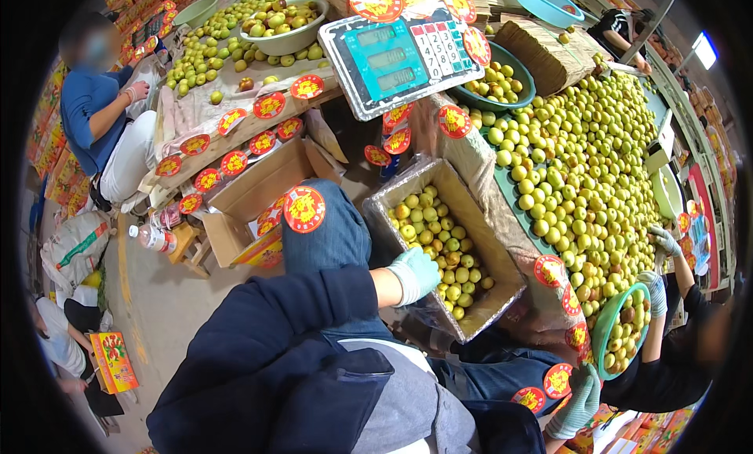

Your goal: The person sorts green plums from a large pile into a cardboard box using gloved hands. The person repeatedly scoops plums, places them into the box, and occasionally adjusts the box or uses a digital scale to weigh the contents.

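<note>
My left hand (416,276), in a pale green knit glove, is over the near side of a plastic-lined box (494,242). Its fingers reach in among small yellow-green fruit (453,242), apparently jujubes; whether they grip one is hidden. At the lower right, my right hand (577,402), in a striped glove, is by the table edge, next to round red-and-yellow stickers (557,380). What its fingers hold cannot be made out. More stickers are stuck on my jeans, one (304,209) on the knee.
Loose fruit covers the sorting table (507,186) on the right. There a co-worker's gloved hands (653,289) are at a green basin (600,336) of fruit. A digital scale (382,66) stands ahead. An open carton (226,239) sits left of my knee. Another person (94,113) sits farther left.
</note>
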A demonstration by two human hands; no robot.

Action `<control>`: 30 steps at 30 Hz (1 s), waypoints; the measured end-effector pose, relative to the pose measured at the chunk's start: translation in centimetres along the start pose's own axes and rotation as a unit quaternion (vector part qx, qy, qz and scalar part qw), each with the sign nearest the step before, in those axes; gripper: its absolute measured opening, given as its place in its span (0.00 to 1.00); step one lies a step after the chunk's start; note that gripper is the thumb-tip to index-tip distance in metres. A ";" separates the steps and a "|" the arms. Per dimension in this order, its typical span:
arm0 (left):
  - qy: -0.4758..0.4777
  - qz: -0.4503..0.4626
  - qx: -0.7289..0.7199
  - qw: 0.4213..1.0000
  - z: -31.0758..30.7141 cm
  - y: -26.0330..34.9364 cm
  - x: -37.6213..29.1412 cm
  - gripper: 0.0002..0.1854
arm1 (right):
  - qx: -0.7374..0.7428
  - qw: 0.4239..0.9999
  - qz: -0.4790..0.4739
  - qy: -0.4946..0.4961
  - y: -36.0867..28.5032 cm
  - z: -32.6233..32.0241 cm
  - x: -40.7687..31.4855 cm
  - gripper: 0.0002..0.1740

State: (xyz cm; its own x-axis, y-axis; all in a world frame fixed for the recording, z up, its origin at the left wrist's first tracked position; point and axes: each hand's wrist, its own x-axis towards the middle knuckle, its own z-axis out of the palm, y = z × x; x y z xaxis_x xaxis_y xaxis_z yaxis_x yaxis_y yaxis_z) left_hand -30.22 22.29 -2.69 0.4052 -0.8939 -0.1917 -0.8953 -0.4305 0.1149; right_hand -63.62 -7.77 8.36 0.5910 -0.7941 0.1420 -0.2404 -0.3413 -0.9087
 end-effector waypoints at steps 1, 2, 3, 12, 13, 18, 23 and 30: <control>0.042 0.022 -0.006 0.999 -0.6 0.1 -0.5 0.09 | -0.003 1.000 -0.004 0.007 -0.9 0.8 -0.7 0.21; 0.083 0.043 -0.012 0.996 -1.3 0.4 -1.2 0.09 | 0.004 1.000 -0.005 -0.004 -1.9 1.9 -1.5 0.21; 0.123 0.065 -0.020 0.990 -2.6 0.8 -2.0 0.10 | 0.009 1.000 -0.005 -0.014 -3.2 3.0 -2.3 0.20; 0.536 -0.134 -0.422 0.718 -22.2 -12.1 -6.8 0.09 | 0.019 0.971 0.012 -0.237 -5.1 12.1 -6.2 0.16; 0.608 -0.177 -0.332 0.700 -24.8 -16.9 -6.1 0.10 | -0.018 0.965 -0.026 -0.258 -5.4 12.7 -6.4 0.16; 0.366 -0.238 -0.455 0.776 -31.6 -30.0 -4.0 0.20 | -0.047 0.953 -0.130 -0.269 -7.0 15.2 -7.0 0.18; 0.621 0.066 0.113 0.773 -25.3 -15.3 -4.9 0.07 | 0.031 0.972 -0.081 -0.218 -7.9 15.9 -7.5 0.16; 0.329 -0.022 -0.625 0.707 -8.7 2.1 -9.7 0.09 | 0.269 0.932 0.078 -0.229 -11.9 24.6 -5.9 0.12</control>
State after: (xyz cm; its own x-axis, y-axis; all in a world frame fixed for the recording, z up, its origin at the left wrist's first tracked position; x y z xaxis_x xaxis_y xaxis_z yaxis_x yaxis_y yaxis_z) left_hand -34.46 28.98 7.89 0.7944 -0.5634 0.2271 -0.1830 0.1345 0.9739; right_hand -45.30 13.36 8.63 0.8775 -0.4732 -0.0784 -0.0025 0.1589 -0.9873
